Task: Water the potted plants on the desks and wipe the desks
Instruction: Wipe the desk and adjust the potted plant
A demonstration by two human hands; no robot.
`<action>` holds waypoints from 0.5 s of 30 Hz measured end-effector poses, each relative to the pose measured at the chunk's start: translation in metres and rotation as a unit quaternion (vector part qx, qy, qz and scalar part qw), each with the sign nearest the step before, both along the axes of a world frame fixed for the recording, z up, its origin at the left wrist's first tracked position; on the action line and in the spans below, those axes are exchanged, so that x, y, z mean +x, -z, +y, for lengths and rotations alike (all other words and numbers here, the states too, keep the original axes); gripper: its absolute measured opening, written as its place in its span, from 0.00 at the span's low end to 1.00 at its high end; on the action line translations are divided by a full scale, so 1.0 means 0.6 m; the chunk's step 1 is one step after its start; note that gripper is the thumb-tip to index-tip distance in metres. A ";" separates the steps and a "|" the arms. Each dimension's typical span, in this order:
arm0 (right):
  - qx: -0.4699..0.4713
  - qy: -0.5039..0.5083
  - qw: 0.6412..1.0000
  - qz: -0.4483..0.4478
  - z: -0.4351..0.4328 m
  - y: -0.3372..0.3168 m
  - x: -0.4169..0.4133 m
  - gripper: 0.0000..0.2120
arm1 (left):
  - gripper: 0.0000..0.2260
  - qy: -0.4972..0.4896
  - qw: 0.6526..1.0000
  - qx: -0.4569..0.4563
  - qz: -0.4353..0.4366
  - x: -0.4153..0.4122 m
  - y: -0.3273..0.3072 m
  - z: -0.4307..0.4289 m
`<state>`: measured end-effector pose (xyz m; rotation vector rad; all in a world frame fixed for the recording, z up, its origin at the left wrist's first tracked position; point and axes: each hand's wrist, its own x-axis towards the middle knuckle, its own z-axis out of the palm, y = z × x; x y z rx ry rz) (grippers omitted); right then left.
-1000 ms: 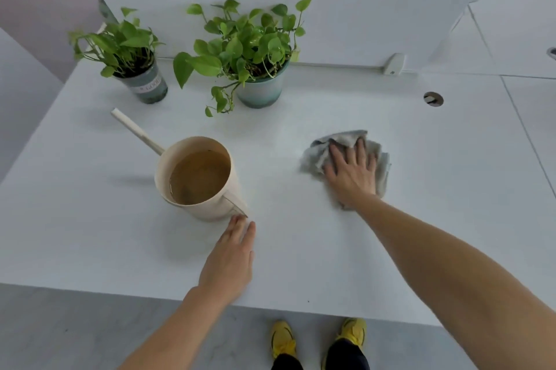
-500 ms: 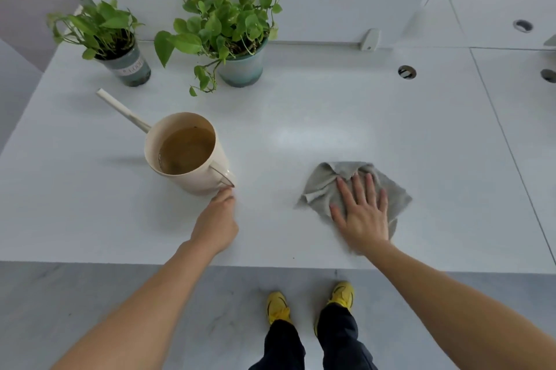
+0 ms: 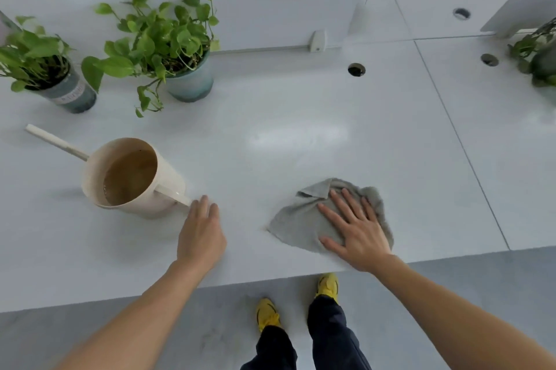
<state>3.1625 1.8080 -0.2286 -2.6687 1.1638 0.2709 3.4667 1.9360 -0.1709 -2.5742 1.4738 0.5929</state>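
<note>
- My right hand (image 3: 358,231) lies flat with the fingers spread, pressing the grey cloth (image 3: 294,219) onto the tabletop (image 3: 270,99). A wide palm covers more surface with each wipe.
- The cloth sits bunched under that palm, close to the near edge and toward its right end. I judge the wiping is now working along the front strip.
- My left hand (image 3: 200,237) rests loose and uncurled beside the handle of the watering can (image 3: 135,177). Its fingertips are at the handle's tip, but I cannot tell whether they touch it. I think it waits there to slide the can out of the cloth's way.
- The can stands upright left of the middle, holding water, with its spout aimed at the far left corner.
- The two potted plants (image 3: 168,47) (image 3: 39,59) stand along the far edge at the left, by the divider panel (image 3: 270,2), which leaves the middle free for wiping.
- Another plant (image 3: 538,53) sits on the neighbouring tabletop to the right.
</note>
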 end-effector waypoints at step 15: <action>-0.013 -0.046 0.996 -0.075 -0.239 0.008 -0.131 0.33 | 0.26 0.038 0.999 -0.004 0.028 -0.088 0.016 -0.348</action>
